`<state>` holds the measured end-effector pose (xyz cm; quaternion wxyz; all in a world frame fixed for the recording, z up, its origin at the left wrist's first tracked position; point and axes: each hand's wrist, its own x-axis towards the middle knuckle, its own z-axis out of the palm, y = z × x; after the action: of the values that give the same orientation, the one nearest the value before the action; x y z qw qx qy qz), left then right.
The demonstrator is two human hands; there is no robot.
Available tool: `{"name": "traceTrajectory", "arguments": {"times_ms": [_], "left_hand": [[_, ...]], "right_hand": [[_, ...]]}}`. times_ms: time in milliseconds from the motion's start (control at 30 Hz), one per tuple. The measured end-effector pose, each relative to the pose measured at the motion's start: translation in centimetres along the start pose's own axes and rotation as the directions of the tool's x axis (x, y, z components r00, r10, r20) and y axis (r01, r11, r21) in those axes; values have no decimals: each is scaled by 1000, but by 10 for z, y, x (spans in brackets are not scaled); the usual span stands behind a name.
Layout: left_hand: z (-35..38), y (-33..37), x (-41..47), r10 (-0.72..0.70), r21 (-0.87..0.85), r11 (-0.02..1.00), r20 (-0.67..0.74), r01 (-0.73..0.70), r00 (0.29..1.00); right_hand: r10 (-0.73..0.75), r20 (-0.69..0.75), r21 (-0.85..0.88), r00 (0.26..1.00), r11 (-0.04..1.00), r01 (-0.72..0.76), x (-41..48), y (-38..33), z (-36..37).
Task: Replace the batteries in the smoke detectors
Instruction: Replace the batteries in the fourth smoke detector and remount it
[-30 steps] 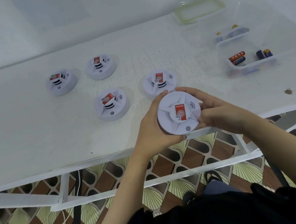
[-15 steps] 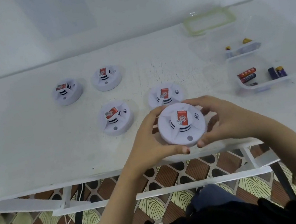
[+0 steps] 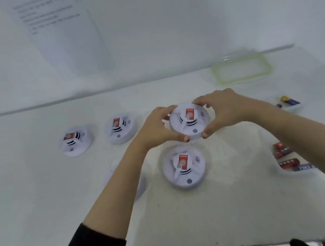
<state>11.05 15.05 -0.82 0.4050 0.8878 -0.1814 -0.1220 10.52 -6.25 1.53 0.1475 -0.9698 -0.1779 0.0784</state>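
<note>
While the far-left round white plastic smoke detector point(image 3: 74, 141) and its twin detector point(image 3: 120, 128) wait on the white bench point(image 3: 30, 196), the left hand point(image 3: 155, 129) grips the left edge of a third round white one with a red label, the held detector point(image 3: 189, 121). Its fingers point(image 3: 164, 109) curl over the far rim and its thumb presses the near rim. The held detector is in the middle of the bench, face up, and I cannot tell if it rests on the top or is lifted a little. Closer in lies a fourth white detector point(image 3: 183, 167). The right hand point(image 3: 225, 110) grips the right edge the same way, curled tight round the rim. The job now looks like twisting the round body to get it open. To do it well, squeeze the rim only, not the raised middle, and turn one hand against the other so it does not slip. Hold it flat and low over the bench, so a loose part falls softly. At the right lie the red batteries point(image 3: 283, 152) and a purple and yellow battery point(image 3: 288, 100), near enough to reach.
</note>
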Motion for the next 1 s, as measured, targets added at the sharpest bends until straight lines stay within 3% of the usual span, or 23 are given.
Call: {"name": "traceTrajectory", "arguments": {"times_ms": [200, 367, 500, 600, 700, 800, 1000], "left_hand": [[7, -15, 46, 23, 24, 999, 88, -25, 996], [5, -18, 57, 23, 4, 1000, 109, -23, 994], [4, -13, 44, -17, 81, 997, 83, 10, 996], [-8, -23, 24, -35, 24, 999, -51, 36, 998], [-33, -41, -13, 44, -17, 999, -282, -51, 958], [-61, -74, -59, 92, 62, 995, -435, -72, 896], [-90, -151, -135, -32, 248, 957, -418, 148, 908]], "right_hand": [[40, 45, -149, 998, 988, -33, 36, 21, 10], [60, 65, -92, 996, 994, -54, 44, 25, 12], [80, 138, -121, 987, 991, -63, 44, 24, 12], [-22, 84, -84, 996, 996, 29, 39, 8, 7], [-172, -45, 26, 984, 984, 174, 40, -22, 7], [-226, 2, 93, 974, 970, 225, 56, -57, 20], [-184, 32, 186, 982, 967, 175, 105, -119, 56]]}}
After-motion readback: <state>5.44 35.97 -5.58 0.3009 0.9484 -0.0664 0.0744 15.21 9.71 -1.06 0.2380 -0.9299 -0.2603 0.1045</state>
